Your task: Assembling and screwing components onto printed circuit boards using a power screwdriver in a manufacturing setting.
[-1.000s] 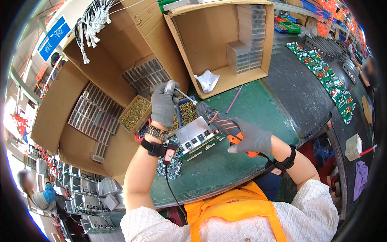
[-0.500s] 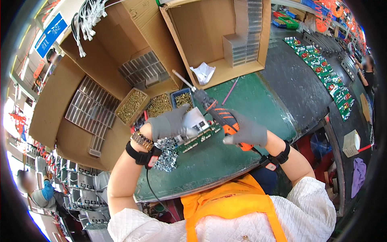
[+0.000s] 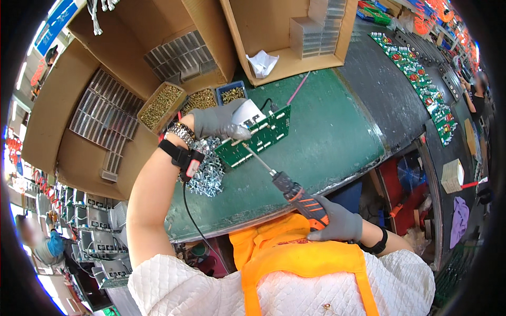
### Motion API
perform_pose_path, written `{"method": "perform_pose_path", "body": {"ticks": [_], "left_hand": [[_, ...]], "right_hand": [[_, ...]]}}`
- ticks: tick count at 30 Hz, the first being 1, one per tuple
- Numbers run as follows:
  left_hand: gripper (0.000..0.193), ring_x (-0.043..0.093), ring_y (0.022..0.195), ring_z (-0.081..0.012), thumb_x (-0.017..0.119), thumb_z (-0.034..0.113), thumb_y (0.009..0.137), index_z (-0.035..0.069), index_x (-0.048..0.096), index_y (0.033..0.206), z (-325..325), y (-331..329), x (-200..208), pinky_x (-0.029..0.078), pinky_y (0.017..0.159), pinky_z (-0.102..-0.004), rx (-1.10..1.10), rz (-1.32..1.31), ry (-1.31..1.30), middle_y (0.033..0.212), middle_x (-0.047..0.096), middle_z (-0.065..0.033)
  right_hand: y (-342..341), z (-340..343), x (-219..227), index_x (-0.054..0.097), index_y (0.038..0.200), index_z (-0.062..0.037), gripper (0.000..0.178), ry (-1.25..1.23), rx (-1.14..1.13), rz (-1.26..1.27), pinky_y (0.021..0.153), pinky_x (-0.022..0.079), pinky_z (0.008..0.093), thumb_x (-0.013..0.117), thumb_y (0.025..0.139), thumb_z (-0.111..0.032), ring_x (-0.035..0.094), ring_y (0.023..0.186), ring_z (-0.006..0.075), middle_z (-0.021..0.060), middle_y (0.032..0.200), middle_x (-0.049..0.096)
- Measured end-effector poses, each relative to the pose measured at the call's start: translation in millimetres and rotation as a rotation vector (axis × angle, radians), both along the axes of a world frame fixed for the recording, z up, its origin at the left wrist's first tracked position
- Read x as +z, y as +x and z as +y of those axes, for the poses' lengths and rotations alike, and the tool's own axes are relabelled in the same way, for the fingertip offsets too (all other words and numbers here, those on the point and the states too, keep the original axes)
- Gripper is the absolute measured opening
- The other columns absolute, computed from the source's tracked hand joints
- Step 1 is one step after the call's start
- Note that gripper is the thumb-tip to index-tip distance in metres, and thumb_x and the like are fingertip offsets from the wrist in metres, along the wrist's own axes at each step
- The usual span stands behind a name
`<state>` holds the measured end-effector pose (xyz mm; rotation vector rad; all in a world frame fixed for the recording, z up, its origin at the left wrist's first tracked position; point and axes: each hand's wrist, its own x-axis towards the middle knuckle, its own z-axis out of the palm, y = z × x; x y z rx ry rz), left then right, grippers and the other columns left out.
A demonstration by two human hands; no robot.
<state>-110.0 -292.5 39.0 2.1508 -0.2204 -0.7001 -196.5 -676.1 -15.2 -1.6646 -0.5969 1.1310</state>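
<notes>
In a grey glove, my left hand (image 3: 224, 122) grips a green circuit board (image 3: 269, 131) by its left part, near a white block (image 3: 247, 113) behind it. The board is tilted up, its flat side toward me. My right hand (image 3: 340, 221), gloved too, is wrapped around an orange and black power screwdriver (image 3: 300, 200). Its long bit points up and left, the tip at the board's face close to my left thumb. A pile of small silver metal clips or screws (image 3: 203, 171) lies below my left hand.
Bins of brass-coloured screws (image 3: 162, 107) stand behind my left hand. Cardboard boxes (image 3: 247, 58) with metal heat sinks (image 3: 182, 55) line the back. Crumpled white paper (image 3: 262, 64) lies in one box. Populated circuit boards (image 3: 416, 84) run along the right. Other people work at both sides.
My right hand has drawn the screwdriver down toward me, and its bit now meets the board instead of pointing at the boxes. The board has been tilted to show its flat face.
</notes>
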Motion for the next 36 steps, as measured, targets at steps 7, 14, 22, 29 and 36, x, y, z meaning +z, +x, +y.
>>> {"method": "perform_pose_path", "body": {"ticks": [7,14,22,29,36], "left_hand": [[0.099,0.05,0.117,-0.0219,0.08,0.04,0.071,0.001,0.026,0.145,2.8,-1.8,-10.4,0.039,0.103,-0.0352,0.028,-0.055,0.022,0.128,0.053,-0.0155],[0.099,0.049,0.12,-0.0218,0.081,0.044,0.07,0.002,0.03,0.144,3.9,-2.9,-15.0,0.038,0.104,-0.0357,0.038,-0.087,-0.011,0.129,0.052,-0.015],[0.092,0.048,0.118,-0.0183,0.081,0.045,0.069,0.002,0.039,0.138,8.6,1.1,-27.5,0.038,0.103,-0.0342,0.073,-0.06,-0.116,0.125,0.053,-0.0113],[0.088,0.051,0.114,-0.0204,0.079,0.044,0.072,0.002,0.039,0.138,5.0,-0.9,-22.6,0.041,0.101,-0.0354,0.039,-0.159,-0.013,0.122,0.056,-0.0121],[0.065,0.058,0.104,-0.0225,0.074,0.041,0.076,0.004,0.05,0.124,0.6,3.3,-21.1,0.044,0.094,-0.0351,-0.09,-0.336,0.084,0.114,0.061,-0.0131]], "right_hand": [[-9.2,18.4,-15.2,0.028,0.143,0.0018,0.098,-0.114,0.088,-0.067,0.096,0.045,0.0318,0.083,0.07,-0.034,0.056,0.11,0.0225,0.016,0.121,0.057],[-19.6,23.7,-15.6,0.031,0.143,0.0011,0.097,-0.107,-0.043,0.082,0.088,0.047,0.0279,0.084,0.068,-0.029,0.056,0.101,0.015,0.0088,0.114,0.058],[-43.6,40.0,8.9,0.034,0.141,-0.0013,0.091,-0.035,-0.089,0.292,0.081,0.048,0.0247,0.083,0.069,-0.029,0.054,0.091,0.0107,0.0057,0.103,0.056],[-60.2,47.6,14.6,0.038,0.137,-0.0014,0.088,-0.118,-0.129,0.162,0.083,0.048,0.0267,0.084,0.068,-0.032,0.055,0.092,0.0125,0.0059,0.104,0.057],[-66.6,52.7,7.2,0.037,0.138,0.0,0.091,-0.047,-0.119,0.085,0.092,0.046,0.0296,0.085,0.068,-0.032,0.056,0.102,0.0151,0.0093,0.118,0.056]]}}
